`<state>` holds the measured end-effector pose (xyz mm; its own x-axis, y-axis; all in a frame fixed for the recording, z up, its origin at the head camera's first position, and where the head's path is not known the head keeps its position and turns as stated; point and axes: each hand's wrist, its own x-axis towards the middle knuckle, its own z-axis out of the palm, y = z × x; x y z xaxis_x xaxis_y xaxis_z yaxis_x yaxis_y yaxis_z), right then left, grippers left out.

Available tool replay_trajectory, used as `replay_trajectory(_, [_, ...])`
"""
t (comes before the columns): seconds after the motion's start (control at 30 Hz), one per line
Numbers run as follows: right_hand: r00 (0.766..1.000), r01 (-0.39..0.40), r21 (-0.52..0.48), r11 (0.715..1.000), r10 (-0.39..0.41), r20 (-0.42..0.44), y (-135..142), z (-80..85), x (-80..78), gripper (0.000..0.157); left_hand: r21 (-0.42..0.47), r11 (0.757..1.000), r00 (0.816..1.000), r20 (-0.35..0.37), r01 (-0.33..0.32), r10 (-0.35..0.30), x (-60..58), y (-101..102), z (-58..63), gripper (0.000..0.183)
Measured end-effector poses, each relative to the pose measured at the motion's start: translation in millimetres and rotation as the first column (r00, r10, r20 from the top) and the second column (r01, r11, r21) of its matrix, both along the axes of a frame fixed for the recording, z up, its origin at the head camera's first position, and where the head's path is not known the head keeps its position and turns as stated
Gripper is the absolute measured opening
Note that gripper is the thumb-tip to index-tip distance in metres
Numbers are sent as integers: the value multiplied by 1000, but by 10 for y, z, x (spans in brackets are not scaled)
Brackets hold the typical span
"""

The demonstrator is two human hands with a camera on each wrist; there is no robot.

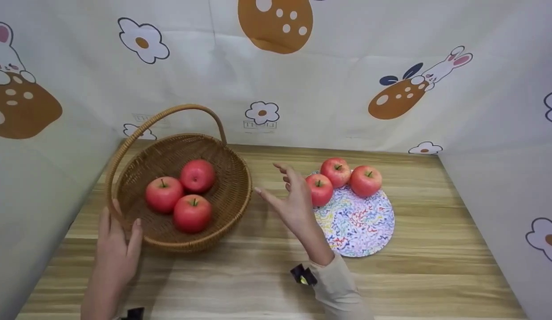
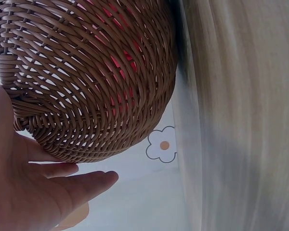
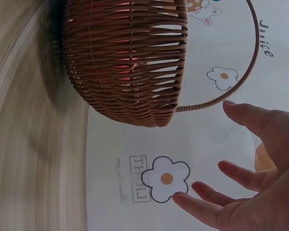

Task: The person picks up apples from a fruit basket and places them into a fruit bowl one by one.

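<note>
A round brown wicker basket [image 1: 231, 191] with a tall arched handle [image 1: 144, 126] stands on the left part of the table, holding three red apples [image 1: 192, 213]. At its left side, my left hand [image 1: 117, 251] is right by the rim at the handle's foot, thumb and fingers mostly straight; the left wrist view has those fingers [image 2: 82, 187] reaching along the woven wall. My right hand [image 1: 293, 202] hovers between basket and plate, fingers spread and holding nothing. In the right wrist view, its fingers [image 3: 202, 209] are apart from the basket.
A round plate [image 1: 360, 226] with a colourful squiggle pattern lies to the right, with three more red apples [image 1: 366, 181] grouped at its far-left edge. Printed cloth walls [image 1: 329, 89] border the wooden table [image 1: 222, 284] at the back and both sides.
</note>
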<state>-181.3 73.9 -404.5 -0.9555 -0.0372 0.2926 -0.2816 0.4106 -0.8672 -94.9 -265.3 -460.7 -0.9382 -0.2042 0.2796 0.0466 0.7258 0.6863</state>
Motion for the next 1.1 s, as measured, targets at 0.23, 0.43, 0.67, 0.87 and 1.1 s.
replay_trajectory(0.23, [998, -47, 28, 998, 48, -27, -85, 45, -1, 64, -6, 1000, 1000, -9, 2, -2, 9, 4, -2, 68])
replay_trajectory(0.43, [996, -81, 32, 996, 82, -35, -152, 77, -4, 62, 3, 1000, 996, -88, 7, -7, -5, 25, -38, 66])
replay_trajectory(0.67, [992, -116, 57, 992, 119, -50, -238, 107, 6, 63, 1, 1000, 997, -74, 9, -9, -17, 17, -52, 66])
replay_trajectory(0.87, [987, -156, 58, 986, 157, -18, -313, 133, 15, 64, -7, 1000, 999, -52, 1, -1, -10, 10, -41, 66])
replay_trajectory(1.1, [983, -182, 46, 982, 182, -4, -360, 149, 18, 63, -5, 1000, 999, -53, -2, 2, -4, 11, -35, 66])
